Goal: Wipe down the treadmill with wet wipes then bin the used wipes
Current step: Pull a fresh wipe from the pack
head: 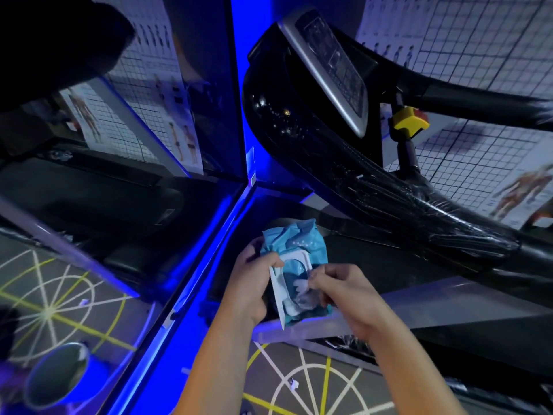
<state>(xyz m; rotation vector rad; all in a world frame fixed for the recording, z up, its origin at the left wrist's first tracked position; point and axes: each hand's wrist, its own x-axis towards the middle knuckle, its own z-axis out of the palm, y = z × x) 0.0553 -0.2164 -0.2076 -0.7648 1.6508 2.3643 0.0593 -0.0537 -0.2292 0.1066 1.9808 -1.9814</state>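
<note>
While my left hand (pixel 253 281) grips the wet-wipes pack (pixel 299 241) steady, lid flipped open, my right hand (pixel 344 296) pinches a wipe (pixel 301 286) at the slot — braced so it should pull free; the treadmill (pixel 299 130) stands beyond both hands.

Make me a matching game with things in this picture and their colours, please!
Things:
1. wipes pack
2. wipe
3. treadmill console
4. safety switch

Colours:
A. yellow and red
B. silver rim, dark screen
C. teal
D. white

Pairs: 1-C, 2-D, 3-B, 4-A
</note>
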